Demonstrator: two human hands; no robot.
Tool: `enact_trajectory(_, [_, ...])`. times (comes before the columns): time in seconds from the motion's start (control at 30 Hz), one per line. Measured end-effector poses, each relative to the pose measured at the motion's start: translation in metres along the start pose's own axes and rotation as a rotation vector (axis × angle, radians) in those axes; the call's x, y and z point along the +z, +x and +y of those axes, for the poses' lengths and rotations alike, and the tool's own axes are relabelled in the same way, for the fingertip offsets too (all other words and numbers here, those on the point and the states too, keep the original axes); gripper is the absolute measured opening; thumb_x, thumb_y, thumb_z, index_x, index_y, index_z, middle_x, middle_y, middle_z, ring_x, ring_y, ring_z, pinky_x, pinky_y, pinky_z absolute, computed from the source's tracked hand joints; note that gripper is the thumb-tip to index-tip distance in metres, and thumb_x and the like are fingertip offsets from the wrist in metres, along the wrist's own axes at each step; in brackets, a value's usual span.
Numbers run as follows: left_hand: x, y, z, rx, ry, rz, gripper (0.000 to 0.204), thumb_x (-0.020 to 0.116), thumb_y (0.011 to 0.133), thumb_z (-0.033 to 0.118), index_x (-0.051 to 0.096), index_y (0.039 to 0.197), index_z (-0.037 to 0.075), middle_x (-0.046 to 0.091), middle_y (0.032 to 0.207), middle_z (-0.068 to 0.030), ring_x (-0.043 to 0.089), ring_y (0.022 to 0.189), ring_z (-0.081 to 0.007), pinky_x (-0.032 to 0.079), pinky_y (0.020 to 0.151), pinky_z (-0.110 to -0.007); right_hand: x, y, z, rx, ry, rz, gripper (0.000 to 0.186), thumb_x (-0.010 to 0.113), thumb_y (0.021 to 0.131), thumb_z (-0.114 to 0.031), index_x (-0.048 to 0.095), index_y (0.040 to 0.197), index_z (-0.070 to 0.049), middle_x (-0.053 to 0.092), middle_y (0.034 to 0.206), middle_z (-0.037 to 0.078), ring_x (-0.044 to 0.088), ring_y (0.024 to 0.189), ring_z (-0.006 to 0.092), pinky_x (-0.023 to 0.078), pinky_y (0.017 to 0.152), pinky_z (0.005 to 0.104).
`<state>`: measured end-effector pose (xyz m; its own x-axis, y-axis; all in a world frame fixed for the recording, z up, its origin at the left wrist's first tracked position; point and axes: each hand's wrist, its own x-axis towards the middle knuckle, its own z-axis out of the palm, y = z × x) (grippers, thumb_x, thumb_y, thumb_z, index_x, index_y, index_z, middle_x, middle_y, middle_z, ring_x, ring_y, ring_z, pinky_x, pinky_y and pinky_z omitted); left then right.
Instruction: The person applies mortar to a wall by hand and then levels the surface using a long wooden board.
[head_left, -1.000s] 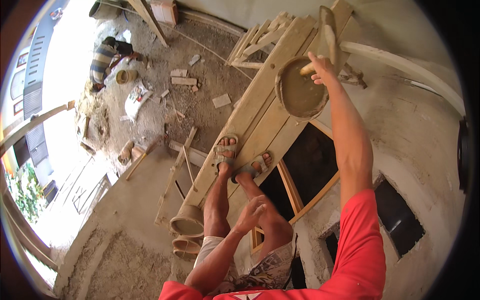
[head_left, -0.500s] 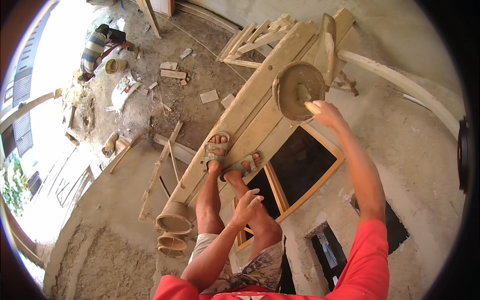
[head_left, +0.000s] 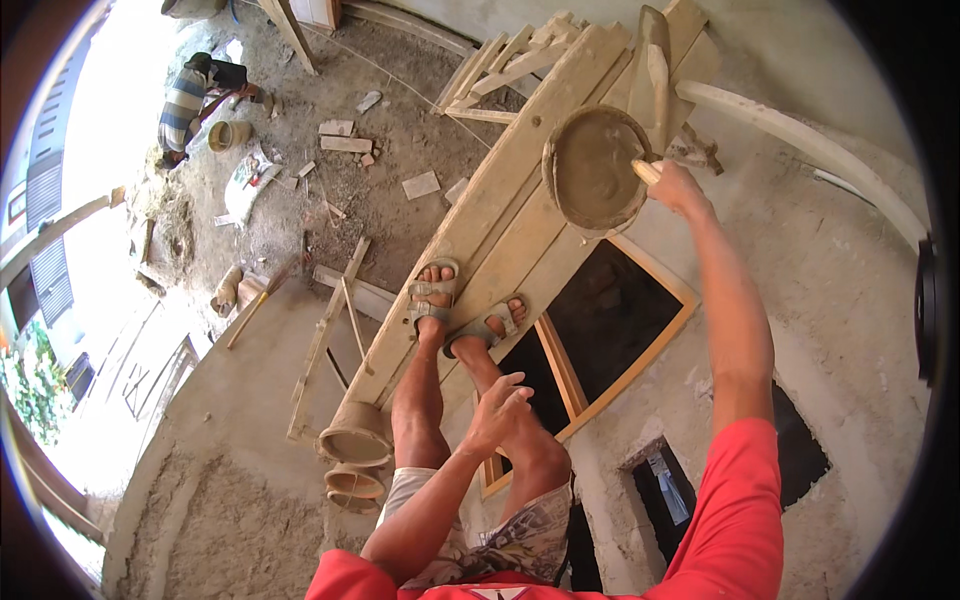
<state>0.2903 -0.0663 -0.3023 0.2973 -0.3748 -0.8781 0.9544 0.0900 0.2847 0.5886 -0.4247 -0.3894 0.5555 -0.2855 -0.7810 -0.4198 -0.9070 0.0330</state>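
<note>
My right hand (head_left: 682, 190) is closed around the pale wooden handle of a trowel (head_left: 646, 172), at the right rim of a round bucket (head_left: 549, 190). Wet grey-brown mortar (head_left: 598, 170) fills much of the bucket, its surface smooth. The trowel's blade hardly shows from this angle. Over my bent leg, my left hand (head_left: 500, 408) hangs in the air with nothing in it, fingers loosely apart. Both sandalled feet stand on the wooden planks (head_left: 505, 262) that carry the bucket.
A long-handled wooden tool (head_left: 655, 80) lies on the planks beyond the bucket. Beside the planks is a wood-framed window opening (head_left: 612, 335). Below, several buckets (head_left: 357, 445) stand near the planks' end. A person (head_left: 185, 105) bends over on the ground at far left.
My right hand has lifted the trowel out of the bucket's middle, up and right to its rim. The left hand has barely moved.
</note>
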Motion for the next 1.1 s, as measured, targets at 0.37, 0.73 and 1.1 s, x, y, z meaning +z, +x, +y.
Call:
enact_trajectory(0.37, [-0.008,-0.004,-0.007,-0.056,0.049,0.009,0.048,0.053,0.095,0.029,0.042,0.132,0.000,0.061,0.112,-0.0118,0.057,0.099,-0.0162,0.043,0.088,-0.032,0.030,-0.029,-0.043,-0.244,-0.580,0.116,0.026,0.060,0.079,-0.009,0.064,0.104,-0.005,0.068,0.095,0.016,0.066,0.095,0.0295,0.055,0.076,0.0409])
enact_trajectory(0.73, [-0.006,-0.002,0.001,-0.021,-0.011,0.008,0.046,0.051,0.096,0.027,0.042,0.130,-0.002,0.062,0.109,-0.0129,0.056,0.097,-0.0170,0.044,0.087,-0.031,0.027,-0.001,-0.036,0.221,0.615,-0.285,0.025,0.057,0.078,-0.010,0.056,0.102,-0.002,0.055,0.066,0.005,0.049,0.045,0.0126,0.031,0.037,0.0298])
enact_trajectory(1.1, [-0.008,0.001,0.008,-0.004,-0.013,-0.013,0.044,0.050,0.095,0.024,0.042,0.130,-0.003,0.061,0.109,-0.0153,0.059,0.094,-0.0190,0.046,0.086,-0.031,0.104,-0.041,-0.040,-0.250,-0.450,0.199,0.024,0.057,0.079,-0.008,0.059,0.102,0.000,0.067,0.081,0.018,0.068,0.077,0.0294,0.055,0.067,0.0393])
